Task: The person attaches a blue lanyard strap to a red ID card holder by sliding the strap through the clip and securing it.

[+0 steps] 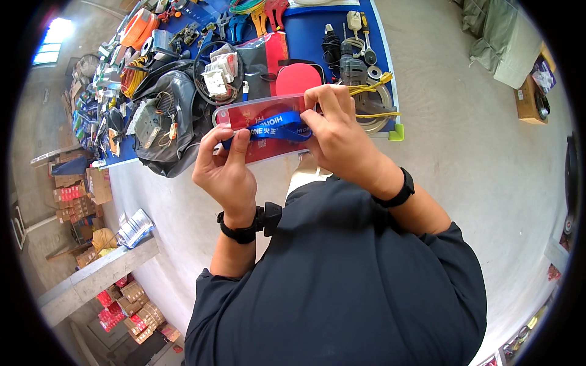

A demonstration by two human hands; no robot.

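A blue printed lanyard strap (274, 125) is stretched and looped between my hands. My left hand (226, 174) pinches its left end between thumb and forefinger. My right hand (342, 139) is closed on the right end, with that end partly hidden by the fingers. Just behind the strap is a flat, clear plastic case (223, 114) with a red insert (259, 148). Its edges run close to both hands; whether the fingers also grip the case is hidden. The case is near the front edge of the blue-topped table (305, 24).
On the table lie a black bag (177, 122), a red rounded pad (299, 79), a grey power tool (353, 70), yellow cords (372, 86) and several clamps (278, 12). Cardboard boxes (137, 311) are stacked at lower left, beside a concrete ledge (101, 277). Another box (528, 100) stands at far right.
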